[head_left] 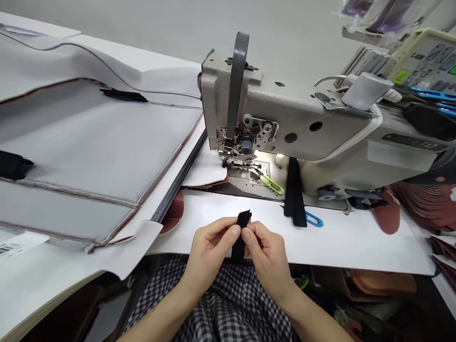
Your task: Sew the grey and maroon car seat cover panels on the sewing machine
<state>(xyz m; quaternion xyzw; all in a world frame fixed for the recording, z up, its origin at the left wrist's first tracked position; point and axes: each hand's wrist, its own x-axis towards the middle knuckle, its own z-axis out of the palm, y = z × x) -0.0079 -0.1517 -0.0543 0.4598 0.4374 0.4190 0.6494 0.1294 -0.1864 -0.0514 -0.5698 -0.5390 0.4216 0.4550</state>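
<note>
My left hand [210, 249] and my right hand [265, 254] meet over the front edge of the white table [356, 242], both pinched on a short black strap piece [243, 219] that stands upright between the fingertips. Its lower end hangs down behind my thumbs. Behind it stands the beige sewing machine [285, 118], with its lit needle area [245, 156] straight ahead of my hands.
A large grey fabric panel [89, 142] with dark red edging lies on the left. A green thread snipper [270, 183] lies by the needle plate, a black strap [295, 194] and a blue snipper [315, 219] to its right. Dark red pieces [423, 204] are stacked at far right.
</note>
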